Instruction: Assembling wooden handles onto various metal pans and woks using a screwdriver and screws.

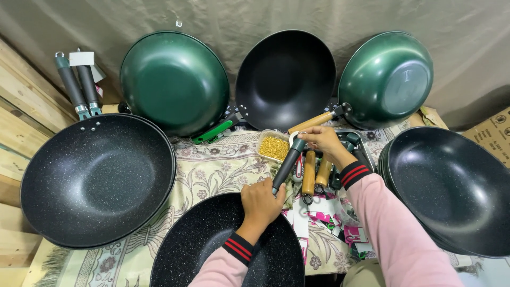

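Step in hand, by appearance: fitting a handle to a pan. Left hand [260,204] closed over the far rim of the speckled black pan [228,247], at the spot where the dark grey handle [287,165] meets the rim. Right hand [319,139] pinching the far, ringed end of that handle between thumb and fingertips, just beside the small tub of yellow granules [274,147].

Next move, as a judgement: calls for steadying the handle base square against the rim and for a fastener or tool, neither visible in either hand. Joint itself hidden under the left hand; seated or loose cannot be told.

Location of the pan: nearest the camera, bottom centre, resting on the patterned cloth [212,170] over the tabletop, bowl upward. Appearance: deep, round, black with fine pale flecks, non-stick look, rim unmarked where visible. Handle: straight, dark, soft-grip type with a metal loop end, angled up and away from the rim.

Surroundings: large speckled pan [98,180] at left with two grey handles already on; stack of plain black pans [451,188] at right. Propped against the backdrop: two green pans [175,79] and one black pan [286,77]. Loose wooden handles [316,172] beside the right wrist.
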